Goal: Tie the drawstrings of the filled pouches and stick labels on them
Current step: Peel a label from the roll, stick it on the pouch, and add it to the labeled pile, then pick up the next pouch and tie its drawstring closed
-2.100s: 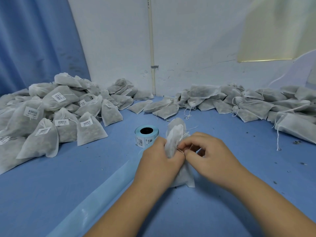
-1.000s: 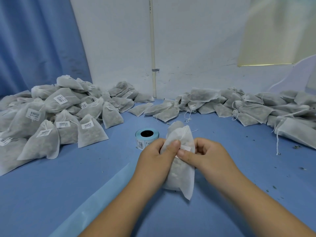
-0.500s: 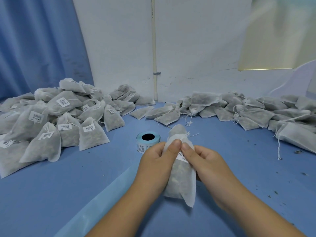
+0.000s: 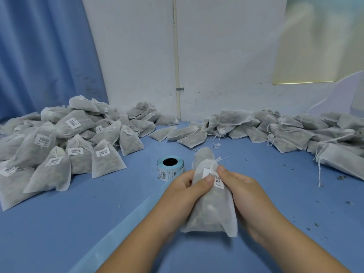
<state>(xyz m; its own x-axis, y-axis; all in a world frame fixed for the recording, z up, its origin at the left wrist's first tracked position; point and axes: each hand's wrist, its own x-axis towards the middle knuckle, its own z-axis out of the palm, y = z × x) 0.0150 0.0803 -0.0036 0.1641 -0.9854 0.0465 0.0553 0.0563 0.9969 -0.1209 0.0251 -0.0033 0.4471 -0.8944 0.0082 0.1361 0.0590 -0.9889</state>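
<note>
Head view: two bare forearms reach in from the near edge of a blue surface (image 4: 78, 223). The left hand (image 4: 185, 191) and right hand (image 4: 242, 190) both grasp one filled white pouch (image 4: 208, 213) between them, held just above the middle of the surface, fingers wrapped behind it. Both thumbs press on a barcode label (image 4: 215, 178) near its neck. Its drawstring (image 4: 215, 161) looks knotted already, so the step in hand appears to be smoothing the label down. Next would likely be setting this pouch aside and taking an unlabelled one.

A pale blue strip (image 4: 118, 229) runs from the near edge toward a label roll (image 4: 170, 168) just beyond the hands. Toward the far left corner lies a pile of labelled pouches (image 4: 59, 150). Along the far right edge lie unlabelled pouches (image 4: 285, 131) with loose strings. Behind stand a blue curtain (image 4: 39, 56), a white wall (image 4: 216, 56) and a thin vertical pipe (image 4: 176, 56).
</note>
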